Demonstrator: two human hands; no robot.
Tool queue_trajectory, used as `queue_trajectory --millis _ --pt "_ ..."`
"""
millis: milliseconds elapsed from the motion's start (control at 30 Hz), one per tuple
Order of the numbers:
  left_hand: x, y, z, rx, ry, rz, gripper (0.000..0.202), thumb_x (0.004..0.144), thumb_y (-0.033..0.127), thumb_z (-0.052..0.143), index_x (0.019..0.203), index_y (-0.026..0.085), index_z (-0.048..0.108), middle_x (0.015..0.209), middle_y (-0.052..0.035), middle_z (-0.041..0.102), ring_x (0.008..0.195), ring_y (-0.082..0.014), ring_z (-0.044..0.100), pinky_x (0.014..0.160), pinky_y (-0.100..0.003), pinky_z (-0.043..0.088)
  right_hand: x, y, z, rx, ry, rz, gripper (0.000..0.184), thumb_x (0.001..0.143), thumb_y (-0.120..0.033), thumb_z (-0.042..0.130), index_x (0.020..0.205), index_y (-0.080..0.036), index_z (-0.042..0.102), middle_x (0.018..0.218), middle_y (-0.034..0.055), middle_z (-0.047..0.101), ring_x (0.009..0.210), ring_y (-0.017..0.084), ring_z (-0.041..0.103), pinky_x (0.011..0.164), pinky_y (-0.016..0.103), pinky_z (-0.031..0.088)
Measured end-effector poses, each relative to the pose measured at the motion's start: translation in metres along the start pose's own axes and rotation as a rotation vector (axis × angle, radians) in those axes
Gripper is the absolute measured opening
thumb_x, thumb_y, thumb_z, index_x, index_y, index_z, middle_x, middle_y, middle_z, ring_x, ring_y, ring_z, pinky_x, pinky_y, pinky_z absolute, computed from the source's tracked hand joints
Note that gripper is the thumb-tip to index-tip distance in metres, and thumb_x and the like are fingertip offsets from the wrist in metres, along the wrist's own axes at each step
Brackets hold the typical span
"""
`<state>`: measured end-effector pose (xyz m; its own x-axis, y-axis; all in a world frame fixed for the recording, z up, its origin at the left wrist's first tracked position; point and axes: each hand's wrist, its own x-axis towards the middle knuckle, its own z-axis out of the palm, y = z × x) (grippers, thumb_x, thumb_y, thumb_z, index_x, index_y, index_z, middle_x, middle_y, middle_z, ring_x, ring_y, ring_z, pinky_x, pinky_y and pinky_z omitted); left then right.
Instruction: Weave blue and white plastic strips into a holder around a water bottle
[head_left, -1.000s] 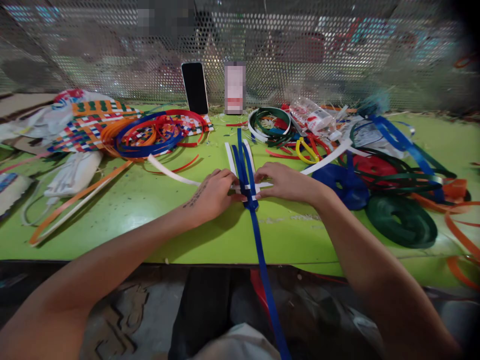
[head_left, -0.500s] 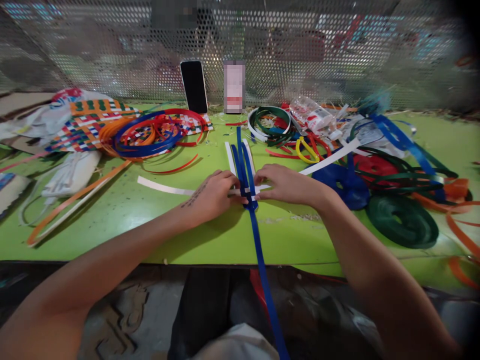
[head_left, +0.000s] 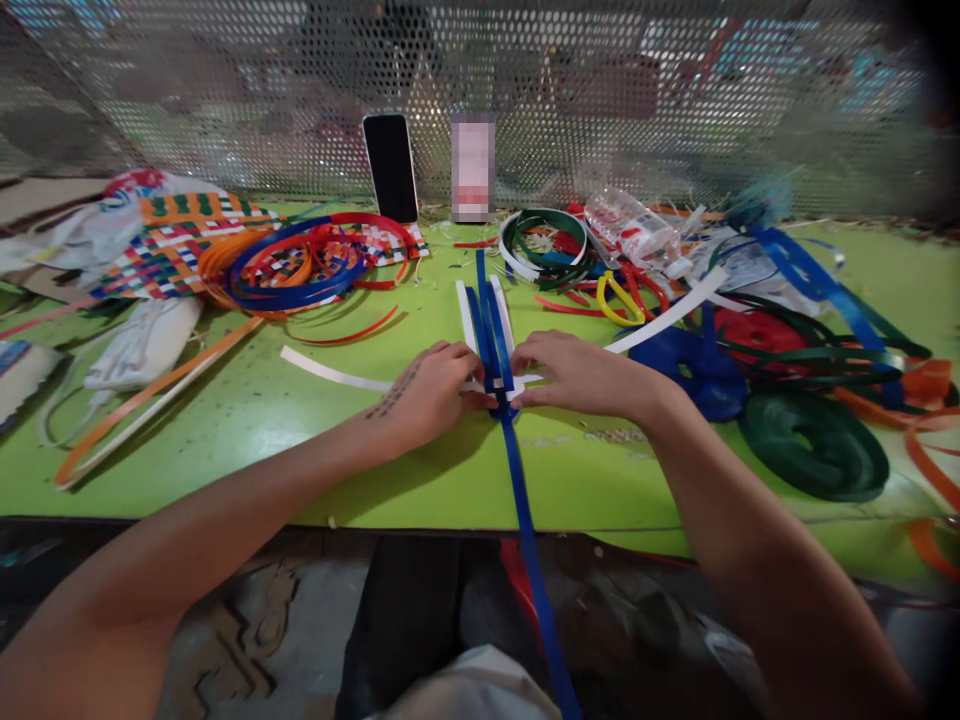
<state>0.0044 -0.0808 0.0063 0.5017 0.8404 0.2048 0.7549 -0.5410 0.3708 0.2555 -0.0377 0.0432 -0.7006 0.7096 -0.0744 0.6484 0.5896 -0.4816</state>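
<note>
Several blue and white plastic strips cross at the middle of the green table. My left hand (head_left: 439,395) pinches the left side of this crossing, and my right hand (head_left: 566,372) pinches its right side. A white strip (head_left: 330,374) runs crosswise through both hands, its ends curving out left and right. Blue strips (head_left: 484,315) stand away from me between the hands, with white ones beside them. One long blue strip (head_left: 525,500) trails toward me over the table's front edge. My fingers cover part of where the strips overlap.
Coiled blue and orange strips (head_left: 296,285) and a woven piece (head_left: 169,245) lie on the left. A phone (head_left: 391,168) leans on the perforated screen. To the right are yellow-handled scissors (head_left: 619,300), a plastic bottle (head_left: 634,230), a blue roll (head_left: 694,365) and a green roll (head_left: 814,445).
Both hands stay pinched at the crossing with barely any movement. The whole view has shifted slightly.
</note>
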Motion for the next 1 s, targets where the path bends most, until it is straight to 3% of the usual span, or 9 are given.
queue_trajectory --millis 100,300,600,1000 --pt "0.0 0.001 0.0 -0.002 -0.008 -0.006 0.019 0.1 0.035 0.083 0.106 0.018 0.079 0.11 -0.01 0.078 0.109 -0.0308 0.072 0.1 -0.044 0.057 -0.002 0.002 0.001 -0.008 -0.003 -0.005 0.028 0.087 -0.04 0.089 0.106 -0.025 0.076 0.111 0.0088 0.074 0.11 0.033 0.067 0.094 0.041 0.05" --pt "-0.001 0.006 0.001 -0.026 0.006 -0.026 0.017 0.099 0.033 0.084 0.1 0.017 0.078 0.104 -0.0087 0.077 0.104 -0.0289 0.073 0.096 -0.041 0.058 -0.003 0.007 0.004 -0.036 0.02 -0.033 0.017 0.09 -0.029 0.082 0.105 -0.023 0.077 0.112 0.0097 0.077 0.108 0.031 0.069 0.095 0.04 0.05" --pt "-0.002 0.007 0.0 -0.03 0.017 0.014 0.015 0.099 0.029 0.084 0.098 0.016 0.076 0.101 -0.0085 0.077 0.101 -0.0286 0.073 0.092 -0.04 0.058 -0.002 -0.005 -0.003 -0.028 0.016 -0.017 0.011 0.09 -0.026 0.082 0.099 -0.021 0.08 0.106 0.0084 0.079 0.101 0.028 0.071 0.091 0.037 0.051" --pt "-0.017 0.001 0.009 -0.034 0.114 0.148 0.013 0.105 0.028 0.075 0.109 0.016 0.072 0.112 -0.009 0.077 0.109 -0.0282 0.07 0.098 -0.043 0.057 -0.028 -0.001 0.025 0.043 0.202 -0.065 0.019 0.1 -0.035 0.079 0.111 -0.02 0.074 0.112 0.0112 0.075 0.111 0.032 0.068 0.099 0.046 0.052"
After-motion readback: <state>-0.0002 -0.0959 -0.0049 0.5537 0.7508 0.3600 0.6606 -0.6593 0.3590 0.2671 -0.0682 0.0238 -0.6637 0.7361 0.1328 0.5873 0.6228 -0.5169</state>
